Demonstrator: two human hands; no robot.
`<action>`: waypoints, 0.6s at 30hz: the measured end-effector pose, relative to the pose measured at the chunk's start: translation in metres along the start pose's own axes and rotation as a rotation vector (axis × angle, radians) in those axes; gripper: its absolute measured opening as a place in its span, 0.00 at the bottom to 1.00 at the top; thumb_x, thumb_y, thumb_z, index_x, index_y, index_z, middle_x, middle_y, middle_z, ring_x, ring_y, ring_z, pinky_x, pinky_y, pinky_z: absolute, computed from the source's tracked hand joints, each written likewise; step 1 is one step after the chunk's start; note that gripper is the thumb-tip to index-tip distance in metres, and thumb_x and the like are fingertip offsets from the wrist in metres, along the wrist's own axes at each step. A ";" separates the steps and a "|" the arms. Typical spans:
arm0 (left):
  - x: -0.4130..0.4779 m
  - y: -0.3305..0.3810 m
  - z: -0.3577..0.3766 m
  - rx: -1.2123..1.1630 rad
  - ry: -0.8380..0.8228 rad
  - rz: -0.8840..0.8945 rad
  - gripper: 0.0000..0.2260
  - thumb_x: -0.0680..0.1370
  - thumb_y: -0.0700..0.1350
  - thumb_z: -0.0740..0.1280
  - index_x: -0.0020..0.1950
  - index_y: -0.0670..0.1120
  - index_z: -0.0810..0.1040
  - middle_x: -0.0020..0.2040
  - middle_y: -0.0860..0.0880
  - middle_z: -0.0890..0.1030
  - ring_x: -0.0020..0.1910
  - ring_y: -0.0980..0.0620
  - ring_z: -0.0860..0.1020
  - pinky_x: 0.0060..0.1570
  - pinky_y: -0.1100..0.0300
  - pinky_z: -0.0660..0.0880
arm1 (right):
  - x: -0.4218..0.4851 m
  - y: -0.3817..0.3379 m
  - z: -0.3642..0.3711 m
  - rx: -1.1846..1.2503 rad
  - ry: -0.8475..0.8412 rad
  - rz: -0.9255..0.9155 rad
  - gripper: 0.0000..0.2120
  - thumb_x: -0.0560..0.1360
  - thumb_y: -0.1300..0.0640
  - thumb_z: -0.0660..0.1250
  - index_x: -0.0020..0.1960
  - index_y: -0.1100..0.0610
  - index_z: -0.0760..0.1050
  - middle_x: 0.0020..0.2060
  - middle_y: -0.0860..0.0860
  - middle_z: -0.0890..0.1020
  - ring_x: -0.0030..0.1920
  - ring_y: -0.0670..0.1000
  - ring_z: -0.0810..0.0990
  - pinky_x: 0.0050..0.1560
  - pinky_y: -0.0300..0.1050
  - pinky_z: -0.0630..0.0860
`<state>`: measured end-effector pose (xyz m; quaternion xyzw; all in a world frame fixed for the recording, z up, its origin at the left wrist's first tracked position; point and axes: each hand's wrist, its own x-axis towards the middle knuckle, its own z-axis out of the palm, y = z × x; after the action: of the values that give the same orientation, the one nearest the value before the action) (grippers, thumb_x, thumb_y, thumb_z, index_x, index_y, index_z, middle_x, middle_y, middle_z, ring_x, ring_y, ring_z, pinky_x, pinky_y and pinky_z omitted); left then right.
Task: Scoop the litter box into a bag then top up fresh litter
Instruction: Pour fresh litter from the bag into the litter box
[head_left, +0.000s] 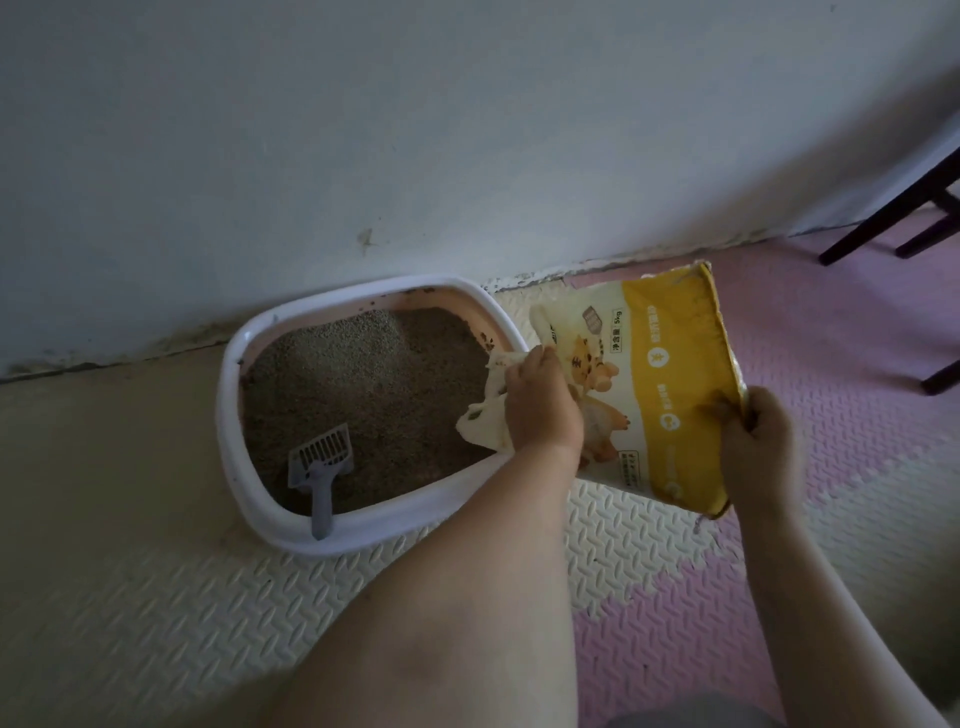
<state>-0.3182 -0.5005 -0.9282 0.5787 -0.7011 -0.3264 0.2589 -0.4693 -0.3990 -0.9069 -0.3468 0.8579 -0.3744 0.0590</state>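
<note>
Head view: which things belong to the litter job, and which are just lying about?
Job: litter box; grey scoop resting in it; yellow litter bag, tipped toward the box; left hand and right hand, both gripping the bag.
Lying about: dark furniture legs; foam floor mats.

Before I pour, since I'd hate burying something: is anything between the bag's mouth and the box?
Nothing visible. The litter bag, gripped by the left hand and right hand, has its mouth over the right side of the litter box. The scoop lies in the near-left corner.
</note>
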 end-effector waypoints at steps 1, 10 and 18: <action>0.000 0.002 -0.002 -0.022 0.009 0.008 0.18 0.78 0.33 0.58 0.67 0.42 0.71 0.65 0.45 0.73 0.66 0.45 0.68 0.64 0.52 0.69 | 0.000 0.008 0.001 -0.026 -0.021 0.038 0.13 0.74 0.67 0.60 0.34 0.55 0.66 0.29 0.51 0.69 0.29 0.52 0.66 0.30 0.42 0.60; -0.011 0.011 0.012 -0.005 -0.259 0.143 0.14 0.79 0.33 0.55 0.55 0.44 0.78 0.64 0.43 0.74 0.64 0.48 0.71 0.59 0.64 0.64 | -0.025 0.081 0.001 -0.038 -0.068 0.449 0.09 0.68 0.70 0.61 0.33 0.59 0.69 0.27 0.53 0.72 0.33 0.55 0.72 0.30 0.43 0.62; -0.021 0.031 0.025 0.077 -0.316 0.194 0.13 0.78 0.33 0.56 0.57 0.37 0.77 0.59 0.41 0.72 0.56 0.44 0.74 0.58 0.56 0.70 | 0.000 0.066 -0.026 -0.024 0.139 0.358 0.39 0.65 0.60 0.77 0.71 0.56 0.62 0.65 0.57 0.70 0.66 0.57 0.69 0.65 0.56 0.69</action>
<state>-0.3525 -0.4724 -0.9213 0.4594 -0.7975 -0.3596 0.1536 -0.5148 -0.3522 -0.9333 -0.1626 0.9124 -0.3706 0.0608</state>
